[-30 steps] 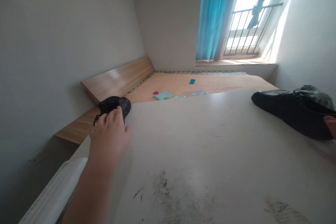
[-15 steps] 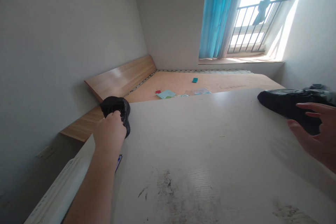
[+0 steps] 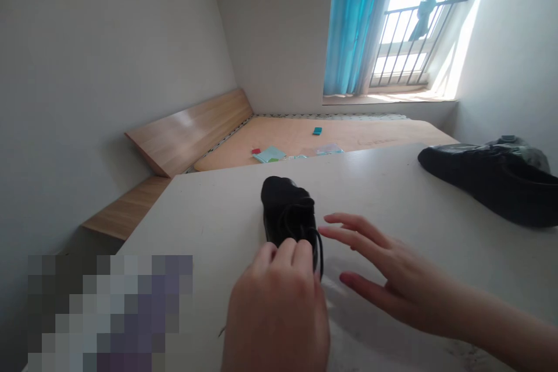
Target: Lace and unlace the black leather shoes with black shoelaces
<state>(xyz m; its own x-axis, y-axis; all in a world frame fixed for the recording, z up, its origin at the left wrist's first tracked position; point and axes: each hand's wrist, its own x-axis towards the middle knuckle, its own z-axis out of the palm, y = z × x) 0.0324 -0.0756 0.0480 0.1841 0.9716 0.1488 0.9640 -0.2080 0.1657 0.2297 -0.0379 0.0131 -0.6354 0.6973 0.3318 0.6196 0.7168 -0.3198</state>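
Shoe [image 3: 275,195], black, with its toe toward the far edge of the table [image 3: 204,215], is noted in the head view over the middle of the tabletop. Its near end is hidden by the hand; whether the sole touches the tabletop cannot be confirmed. Left hand [image 3: 279,308] is curled over that near end, knuckles up, gripping it. Right hand [image 3: 387,270] is just beside the shoe on the right, fingers extended, thumb apart, holding nothing. A dark lace [image 3: 321,253] loops loosely off the shoe's right flank, close to the right fingertips. Second shoe [image 3: 479,183], also black, lies well apart, by the right end of the table's far edge, toe toward the left.

Handling assessment: the left grip appears adequate and should be kept steady, without crushing the part under the fingers. The right hand would do best to approach low along the flank, clear of the lace loop, which could snag on a finger. Keeping the toe straight toward the far edge should prevent twisting.
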